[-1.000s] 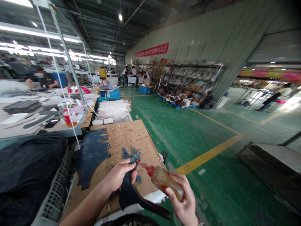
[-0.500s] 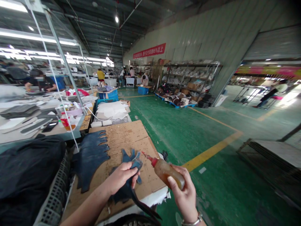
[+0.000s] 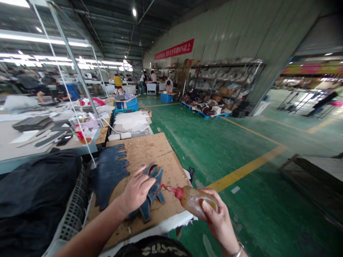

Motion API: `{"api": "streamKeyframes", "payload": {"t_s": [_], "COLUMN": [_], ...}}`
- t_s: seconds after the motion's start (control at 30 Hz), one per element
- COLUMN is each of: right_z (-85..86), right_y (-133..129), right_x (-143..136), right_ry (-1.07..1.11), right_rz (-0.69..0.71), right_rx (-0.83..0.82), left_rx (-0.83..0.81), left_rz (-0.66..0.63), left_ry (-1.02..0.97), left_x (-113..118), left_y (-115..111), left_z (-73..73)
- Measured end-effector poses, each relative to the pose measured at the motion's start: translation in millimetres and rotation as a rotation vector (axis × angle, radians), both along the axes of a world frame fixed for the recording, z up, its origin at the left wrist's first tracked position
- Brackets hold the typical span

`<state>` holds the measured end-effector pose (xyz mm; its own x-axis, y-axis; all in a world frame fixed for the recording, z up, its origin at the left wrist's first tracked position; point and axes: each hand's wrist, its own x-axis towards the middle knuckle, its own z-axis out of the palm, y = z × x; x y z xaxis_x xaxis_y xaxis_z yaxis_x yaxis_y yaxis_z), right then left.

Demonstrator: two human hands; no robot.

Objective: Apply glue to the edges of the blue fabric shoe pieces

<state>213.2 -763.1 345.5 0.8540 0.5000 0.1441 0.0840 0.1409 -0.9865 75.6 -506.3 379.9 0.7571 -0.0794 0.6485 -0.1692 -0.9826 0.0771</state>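
Observation:
My right hand (image 3: 218, 214) is wrapped round a squeeze bottle (image 3: 197, 202) of amber liquid, its red nozzle pointing left. The nozzle tip is at the edge of a blue strip-cut piece (image 3: 145, 208). My left hand (image 3: 138, 187) pinches that piece, with its thumb hidden behind the fingers. Beneath lies a cardboard sheet (image 3: 150, 146) with brown stains. A stack of larger blue pieces (image 3: 109, 178) with notched edges rests on the cardboard's left part.
At the left, a black cloth (image 3: 34, 189) fills a grey crate (image 3: 70, 214). Behind it a worktable (image 3: 10, 150) holds cut sheets and a red-labelled bottle (image 3: 80, 134). A thin white pole (image 3: 64, 85) rises beside it. Several people are farther back.
The view has shifted slightly. My left hand has turned, fingers now on top, and lifted part of the blue piece. The bottle's nozzle has come down to the piece's edge.

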Motion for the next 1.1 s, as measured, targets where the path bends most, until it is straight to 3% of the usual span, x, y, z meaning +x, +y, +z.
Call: {"api": "streamKeyframes", "payload": {"t_s": [0.23,0.37,0.53,0.83,1.1], "right_z": [6.1,4.9,-4.5,-4.9,-11.9], "right_y": [-3,-1,5,7,9], "right_x": [-8,-3,4,-10,-4], "right_ry": [-0.065,-0.088,-0.071,-0.036,-0.002], "right_rz": [0.169,0.098,-0.016,0.168,0.133], "right_rx": [-0.041,-0.042,-0.051,-0.066,-0.028], "left_rx": [0.088,0.144,0.075,-0.004,0.173], "left_rz": [-0.02,-0.013,0.002,0.011,0.066], "left_ry": [0.051,0.06,0.086,0.125,0.106], "left_x": [-2,-5,-7,-9,-12], "left_y": [4,4,4,7,4], "left_z": [-5.9,-4.0,-1.7,-4.9,-3.2]}}
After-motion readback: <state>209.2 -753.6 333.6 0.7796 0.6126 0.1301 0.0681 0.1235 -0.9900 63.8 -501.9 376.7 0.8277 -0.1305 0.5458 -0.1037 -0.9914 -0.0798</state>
